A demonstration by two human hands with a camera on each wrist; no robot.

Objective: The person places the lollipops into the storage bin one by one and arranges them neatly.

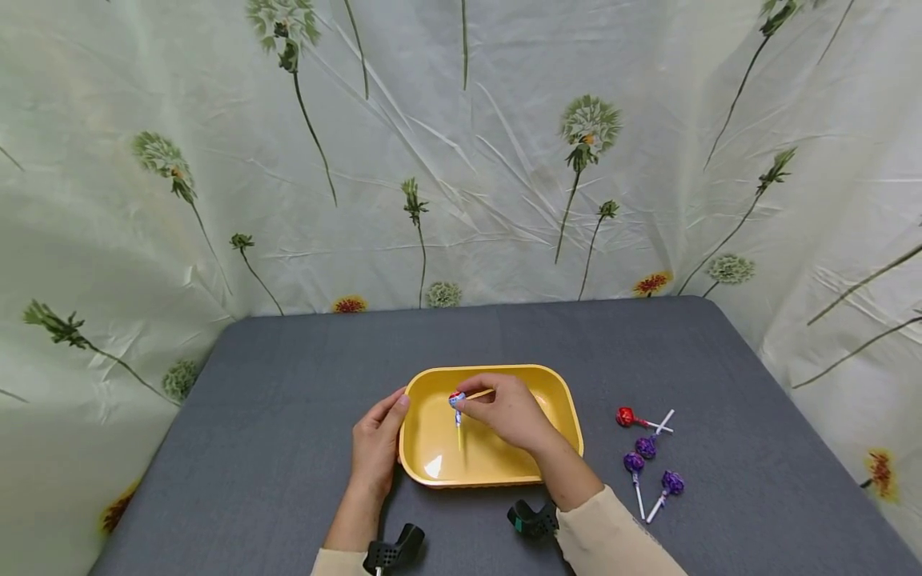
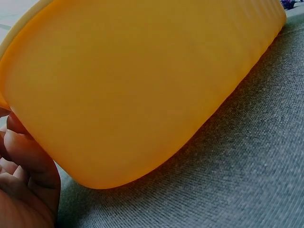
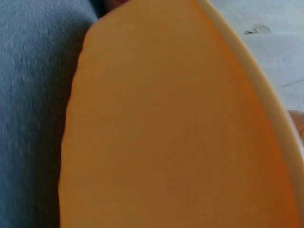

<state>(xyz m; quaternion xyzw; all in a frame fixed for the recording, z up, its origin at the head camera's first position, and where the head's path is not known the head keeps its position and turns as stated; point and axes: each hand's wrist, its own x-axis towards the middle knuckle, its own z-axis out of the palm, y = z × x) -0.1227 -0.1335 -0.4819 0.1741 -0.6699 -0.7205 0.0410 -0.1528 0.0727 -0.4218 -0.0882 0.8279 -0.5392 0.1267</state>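
My left hand (image 1: 374, 448) grips the left end of a yellow plastic tray (image 1: 425, 436), its thumb at the rim and its fingers against the outside wall. In the left wrist view those curled fingers (image 2: 33, 159) show beside the tray's outer side. Over the tray's inside, my right hand (image 1: 510, 410) pinches a lollipop (image 1: 457, 402) by its blue, white and red wrapped head. Its yellow stick points down toward the tray floor. The right wrist view is mostly filled by the tray's wall (image 3: 166, 118), with only a sliver of the hand at the right edge.
Right of the tray, a red lollipop (image 1: 625, 416) and several purple lollipops (image 1: 673, 482) with white sticks lie on the grey tabletop (image 1: 302, 384). A flower-printed curtain (image 1: 497, 160) hangs behind the table. Black wrist devices (image 1: 394, 549) sit by both sleeves.
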